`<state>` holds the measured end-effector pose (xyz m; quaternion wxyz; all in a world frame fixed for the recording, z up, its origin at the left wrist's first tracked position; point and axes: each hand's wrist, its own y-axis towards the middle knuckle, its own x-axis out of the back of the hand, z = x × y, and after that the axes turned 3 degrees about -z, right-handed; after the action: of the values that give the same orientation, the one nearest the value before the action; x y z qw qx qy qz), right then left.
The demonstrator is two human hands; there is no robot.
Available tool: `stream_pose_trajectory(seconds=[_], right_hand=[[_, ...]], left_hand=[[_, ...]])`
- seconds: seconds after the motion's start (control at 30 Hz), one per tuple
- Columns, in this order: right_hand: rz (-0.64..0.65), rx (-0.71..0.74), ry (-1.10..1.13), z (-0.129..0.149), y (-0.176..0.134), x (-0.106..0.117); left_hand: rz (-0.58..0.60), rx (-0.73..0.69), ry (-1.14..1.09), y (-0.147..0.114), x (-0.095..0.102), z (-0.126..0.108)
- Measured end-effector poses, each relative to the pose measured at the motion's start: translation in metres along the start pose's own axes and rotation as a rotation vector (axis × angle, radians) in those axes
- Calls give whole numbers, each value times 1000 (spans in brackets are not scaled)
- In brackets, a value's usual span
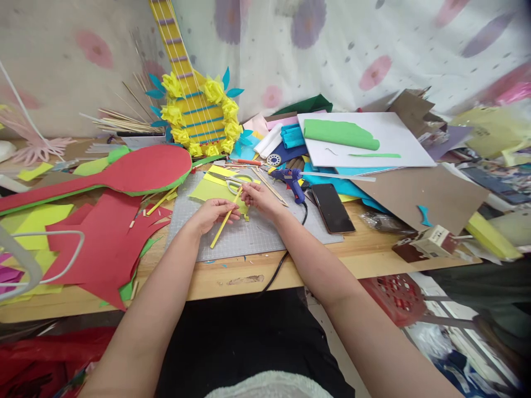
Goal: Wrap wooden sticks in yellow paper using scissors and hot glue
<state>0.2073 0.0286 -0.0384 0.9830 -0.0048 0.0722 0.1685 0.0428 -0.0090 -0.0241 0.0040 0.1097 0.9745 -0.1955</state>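
Cutting mat [249, 243]: bare patch right of the slanting yellow strip [221, 231], reachable over the desk's [207, 278] near edge. Obstacles: black cord [276, 275] across that edge; scissors [230, 178] just beyond the fingers [248, 189]; glue gun [291, 179], smartphone [332, 208] right; red paddle-shaped cutout [145, 168] left.

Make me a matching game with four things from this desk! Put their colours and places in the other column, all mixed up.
Things:
1. thin strip
2. glue gun
3. phone
4. curled sheet

Colours and places:
A. green, on the white board
B. yellow, at the left hand and right hand
C. dark-screened, flat near the wooden table's front edge
D. bluish purple, with a black cord

Right pairs: 1-B, 2-D, 3-C, 4-A
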Motion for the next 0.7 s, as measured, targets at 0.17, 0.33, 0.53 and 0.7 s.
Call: stream_pose_trajectory(seconds=[0.17, 0.33, 0.53, 0.7], right_hand=[[-7, 44, -94, -1, -2, -5], [-42, -12, -62, -6, 0, -11], [41, -98, 38, -5, -1, -6], [-35, -14, -101, -6, -3, -9]], left_hand=[[28, 3, -6, 0, -1, 0], [-1, -12, 31, -1, -4, 0], [-17, -36, -3, 0, -3, 1], [-50, -52, -21, 0, -3, 1]])
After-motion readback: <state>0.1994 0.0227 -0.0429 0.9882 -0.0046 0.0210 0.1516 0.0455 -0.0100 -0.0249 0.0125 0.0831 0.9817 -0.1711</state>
